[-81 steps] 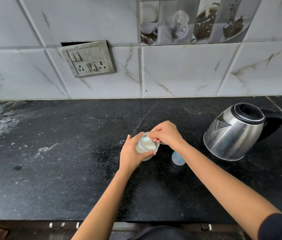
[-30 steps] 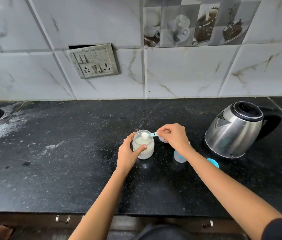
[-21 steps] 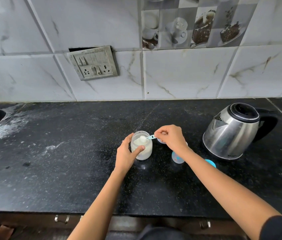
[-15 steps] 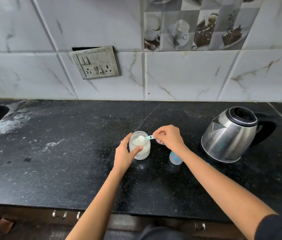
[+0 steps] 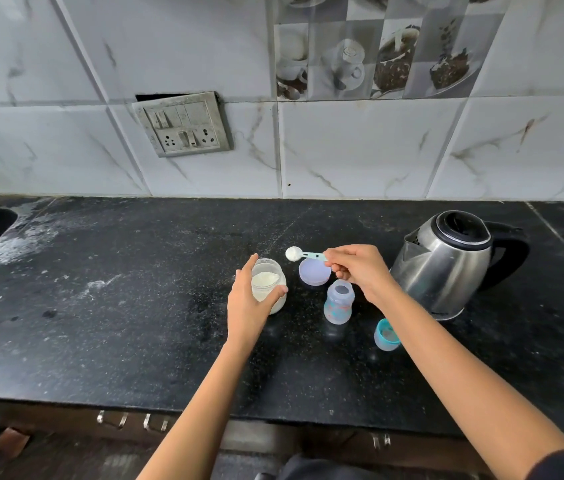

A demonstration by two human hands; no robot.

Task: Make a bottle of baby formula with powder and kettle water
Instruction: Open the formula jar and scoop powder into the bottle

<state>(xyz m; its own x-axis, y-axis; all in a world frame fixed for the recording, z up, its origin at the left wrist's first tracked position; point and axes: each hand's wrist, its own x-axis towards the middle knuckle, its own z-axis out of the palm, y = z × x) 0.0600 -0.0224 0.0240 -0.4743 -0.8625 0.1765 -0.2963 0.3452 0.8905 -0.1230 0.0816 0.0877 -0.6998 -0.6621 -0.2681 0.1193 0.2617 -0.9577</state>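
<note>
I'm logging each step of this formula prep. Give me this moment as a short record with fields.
left hand: holds the powder jar, open, upright on the counter
right hand: pinches the scoop by its handle
scoop: heaped with white powder, lifted near the jar, not over the baby bottle
jar lid: flat on the counter, beside the jar
baby bottle: upright, top off
bottle cap: teal, on the counter right of the bottle
kettle: lid shut, far right, untouched
</note>
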